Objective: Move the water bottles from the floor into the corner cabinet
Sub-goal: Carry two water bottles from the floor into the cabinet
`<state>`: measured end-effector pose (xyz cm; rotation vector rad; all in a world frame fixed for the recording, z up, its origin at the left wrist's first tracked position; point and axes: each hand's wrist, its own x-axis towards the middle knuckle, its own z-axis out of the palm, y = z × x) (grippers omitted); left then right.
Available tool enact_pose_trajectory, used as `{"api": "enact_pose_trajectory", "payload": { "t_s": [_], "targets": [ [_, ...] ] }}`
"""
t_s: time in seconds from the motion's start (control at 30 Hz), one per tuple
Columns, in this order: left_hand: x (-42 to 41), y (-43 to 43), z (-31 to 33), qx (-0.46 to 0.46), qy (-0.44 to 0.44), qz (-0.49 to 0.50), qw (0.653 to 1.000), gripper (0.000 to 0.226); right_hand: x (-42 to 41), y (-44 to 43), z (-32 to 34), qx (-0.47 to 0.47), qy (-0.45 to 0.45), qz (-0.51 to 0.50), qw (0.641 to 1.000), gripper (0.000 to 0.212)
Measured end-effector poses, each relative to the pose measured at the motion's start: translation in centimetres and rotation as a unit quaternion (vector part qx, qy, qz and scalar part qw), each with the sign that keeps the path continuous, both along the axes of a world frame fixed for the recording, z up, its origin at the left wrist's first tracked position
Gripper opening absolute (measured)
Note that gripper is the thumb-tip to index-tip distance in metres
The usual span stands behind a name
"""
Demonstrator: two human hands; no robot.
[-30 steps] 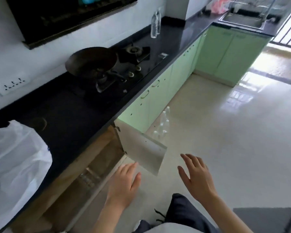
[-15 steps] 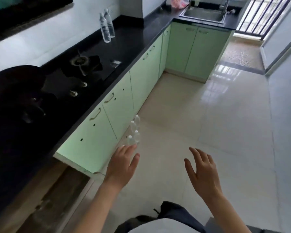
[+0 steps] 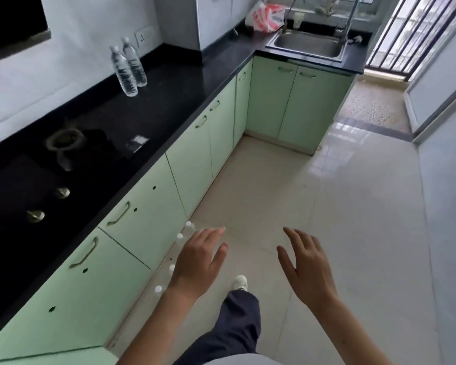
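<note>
Several clear water bottles with white caps (image 3: 180, 237) stand on the pale floor tiles along the foot of the green cabinets. My left hand (image 3: 198, 262) hovers over them with its fingers spread, hiding part of the row and holding nothing. My right hand (image 3: 304, 264) is held out to the right over bare floor, fingers relaxed and empty. The green corner cabinets (image 3: 295, 101) stand under the sink at the far end, doors closed.
Two more water bottles (image 3: 127, 67) stand on the black counter (image 3: 184, 83) beside the hob (image 3: 63, 159). A steel sink (image 3: 308, 44) and a red-and-white bag (image 3: 265, 17) sit at the far end. A green door edge (image 3: 63, 354) shows at bottom left. My leg and shoe (image 3: 240, 283) step forward.
The view has moved forward and right along the counter, away from the open cabinet. The floor bottles are now under my left hand. Both hands stay spread and empty.
</note>
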<state>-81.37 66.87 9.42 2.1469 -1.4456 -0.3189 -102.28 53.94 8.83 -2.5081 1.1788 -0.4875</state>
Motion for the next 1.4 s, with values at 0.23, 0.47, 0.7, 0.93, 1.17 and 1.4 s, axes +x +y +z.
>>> {"api": "enact_pose_trajectory", "payload": {
  "t_s": [0.23, 0.47, 0.7, 0.93, 1.17, 1.4],
  "targets": [
    [8.4, -16.1, -0.8, 0.007, 0.006, -0.014, 1.000, 0.055, 8.6, -15.2, 2.0, -0.010, 0.042, 0.011, 0.999, 0.056],
    [18.6, -30.3, 3.7, -0.054, -0.022, 0.033, 0.998, 0.053, 19.5, -30.7, 5.2, -0.015, 0.003, 0.057, 0.998, 0.054],
    [25.8, -40.1, 1.3, -0.034, -0.007, 0.175, 0.984, 0.059, 31.9, -45.6, 3.1, 0.003, 0.019, 0.184, 0.983, 0.055],
    [31.7, -46.3, 2.5, -0.014, 0.037, 0.356, 0.934, 0.064, 45.6, -55.7, 4.7, 0.020, 0.036, 0.329, 0.944, 0.059],
    [39.3, -47.7, 3.8, -0.057, 0.012, 0.473, 0.879, 0.058, 58.8, -58.3, 5.1, 0.025, 0.008, 0.428, 0.903, 0.045],
    [47.5, -47.3, 0.6, -0.051, 0.053, 0.516, 0.853, 0.048, 69.0, -57.1, 2.9, 0.028, 0.004, 0.453, 0.891, 0.051]
  ]
}}
